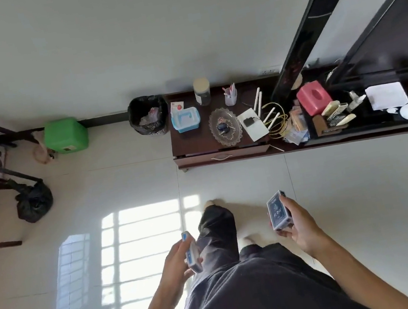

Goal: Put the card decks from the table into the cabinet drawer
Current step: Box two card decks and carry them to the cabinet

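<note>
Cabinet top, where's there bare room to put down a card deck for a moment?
On the cabinet, the front left corner is bare, bordered by the blue box and the glass dish. From the router rightward to the pink tissue box it is crowded.

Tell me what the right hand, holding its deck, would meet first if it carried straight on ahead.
Probably bare floor, then the cabinet near its closed drawer. The right hand holds its card deck pointing that way; depth is unclear.
</note>
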### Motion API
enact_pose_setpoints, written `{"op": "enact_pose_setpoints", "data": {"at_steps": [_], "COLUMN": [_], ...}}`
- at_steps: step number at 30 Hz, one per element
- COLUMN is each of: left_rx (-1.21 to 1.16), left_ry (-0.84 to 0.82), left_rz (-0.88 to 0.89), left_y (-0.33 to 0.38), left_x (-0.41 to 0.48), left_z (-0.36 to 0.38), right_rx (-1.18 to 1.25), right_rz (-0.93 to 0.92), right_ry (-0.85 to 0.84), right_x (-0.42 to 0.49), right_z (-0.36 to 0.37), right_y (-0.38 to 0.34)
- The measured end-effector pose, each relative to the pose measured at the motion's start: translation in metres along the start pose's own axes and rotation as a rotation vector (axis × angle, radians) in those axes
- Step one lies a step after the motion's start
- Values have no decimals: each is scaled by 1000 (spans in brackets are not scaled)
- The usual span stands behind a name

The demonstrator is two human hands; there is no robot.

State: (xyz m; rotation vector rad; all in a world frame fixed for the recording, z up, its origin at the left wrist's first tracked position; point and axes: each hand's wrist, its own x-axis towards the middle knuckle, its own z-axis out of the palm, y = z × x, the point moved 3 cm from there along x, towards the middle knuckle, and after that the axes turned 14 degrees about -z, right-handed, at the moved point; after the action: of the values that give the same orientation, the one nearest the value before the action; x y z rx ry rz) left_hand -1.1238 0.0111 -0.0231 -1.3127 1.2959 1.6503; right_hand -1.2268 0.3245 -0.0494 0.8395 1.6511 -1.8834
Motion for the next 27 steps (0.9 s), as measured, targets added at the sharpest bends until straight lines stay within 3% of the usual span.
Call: {"op": "enact_pose_setpoints", "data": {"at_steps": [13, 20, 27], "left_rx": [72, -17, 53], "left_ry": [-64, -22, 109], "left_rz": [-22, -96, -73], "left_y": [206, 257, 276], "left_x": [66, 155, 303], "left_z": [31, 68, 91], "right_rx": [92, 84, -63], "right_rz": [67, 43, 40], "right_ry": [86, -40, -218], "right_x": [109, 220, 385], "right_z": [74, 83, 100], "right_y": [-93, -129, -93]}}
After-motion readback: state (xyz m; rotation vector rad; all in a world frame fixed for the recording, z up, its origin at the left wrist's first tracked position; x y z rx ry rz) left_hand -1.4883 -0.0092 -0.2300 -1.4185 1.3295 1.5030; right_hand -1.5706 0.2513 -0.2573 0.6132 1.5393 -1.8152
